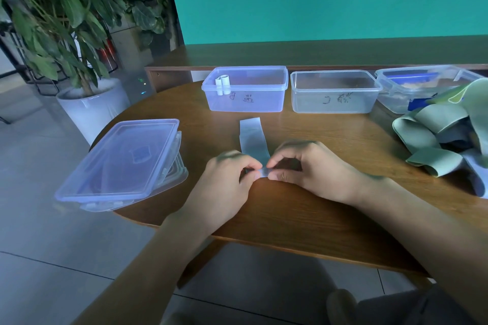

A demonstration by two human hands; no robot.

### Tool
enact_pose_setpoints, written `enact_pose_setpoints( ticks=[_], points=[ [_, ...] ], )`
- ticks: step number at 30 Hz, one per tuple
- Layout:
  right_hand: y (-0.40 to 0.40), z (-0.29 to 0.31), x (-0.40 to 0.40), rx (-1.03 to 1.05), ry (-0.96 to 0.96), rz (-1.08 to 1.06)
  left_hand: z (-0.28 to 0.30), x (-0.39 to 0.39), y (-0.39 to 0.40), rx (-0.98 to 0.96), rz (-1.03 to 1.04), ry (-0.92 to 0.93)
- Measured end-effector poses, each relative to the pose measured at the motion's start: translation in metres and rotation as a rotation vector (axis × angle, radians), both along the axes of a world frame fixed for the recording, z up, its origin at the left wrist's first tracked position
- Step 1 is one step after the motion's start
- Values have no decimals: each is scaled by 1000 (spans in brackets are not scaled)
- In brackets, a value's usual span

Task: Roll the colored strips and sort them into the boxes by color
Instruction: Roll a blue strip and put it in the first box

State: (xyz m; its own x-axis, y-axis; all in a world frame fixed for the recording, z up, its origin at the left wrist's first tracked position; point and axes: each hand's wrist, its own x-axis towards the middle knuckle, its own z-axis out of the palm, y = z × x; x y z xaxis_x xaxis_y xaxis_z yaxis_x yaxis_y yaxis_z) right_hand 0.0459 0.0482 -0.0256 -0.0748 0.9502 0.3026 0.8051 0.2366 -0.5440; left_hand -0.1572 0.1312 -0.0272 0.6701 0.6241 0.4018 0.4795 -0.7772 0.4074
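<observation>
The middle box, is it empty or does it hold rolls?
Empty, apparently: the middle box shows only clear walls, while the left box holds white rolls.

Three open boxes (pixel 245 90) counted beyond the hands; two rolls (pixel 222 84) inside one; lids (pixel 118 158) stacked, perhaps three.

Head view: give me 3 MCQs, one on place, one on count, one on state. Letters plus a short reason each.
1. Where do the white rolled strips lie?
A. in the left clear plastic box
B. in the middle clear plastic box
C. on the stacked clear lids

2. How many rolls are in that box?
A. none
B. two
C. five

3. What are the two hands doing with the pale blue-grey strip?
A. resting away from it
B. pinching its near end
C. dropping it in a box

Answers: 1 A, the rolls lean in the left box's left corner. 2 B, two tubes show there. 3 B, left hand and right hand meet at the strip's near end.
</observation>
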Motion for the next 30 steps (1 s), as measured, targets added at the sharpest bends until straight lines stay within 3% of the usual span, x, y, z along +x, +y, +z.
enact_pose_setpoints(
  ticks=[13,19,30],
  points=[
    [25,17,15,-120,-138,75,-2,10,5,78,17,52],
    [24,10,18,-94,171,45,-1,15,11,52,33,33],
    [25,1,23,-128,161,28,-7,21,17,91,56,56]
  ],
)
